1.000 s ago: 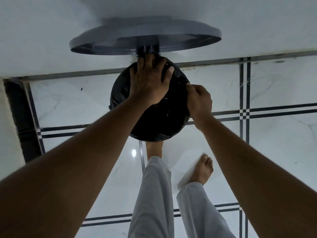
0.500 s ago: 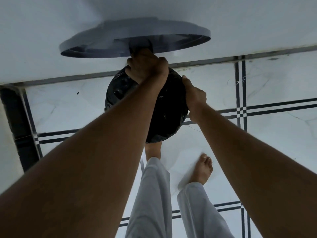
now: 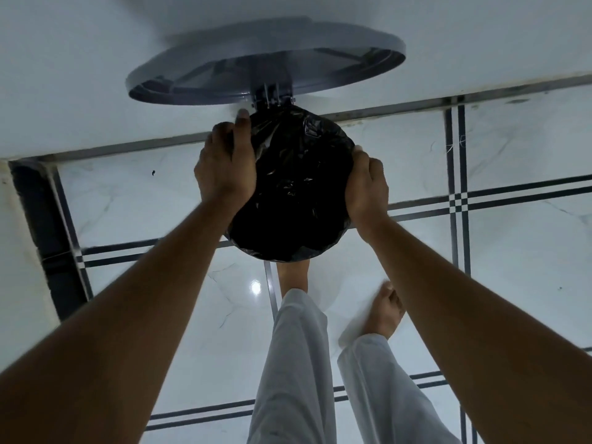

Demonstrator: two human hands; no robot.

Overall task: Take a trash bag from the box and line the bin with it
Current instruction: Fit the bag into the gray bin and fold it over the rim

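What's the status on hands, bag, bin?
Left hand and right hand gripping black trash bag over bin rim. Lid up, hinged behind. Nothing in the way.

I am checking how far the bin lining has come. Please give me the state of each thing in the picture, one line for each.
Lid: raised open, standing up behind the bin.
Trash bag: inside the bin, its edge folded over the rim.
Bin: covered by the bag, only its hinge shows.
Left hand: grips the bag edge at the left rim.
Right hand: grips the bag edge at the right rim.
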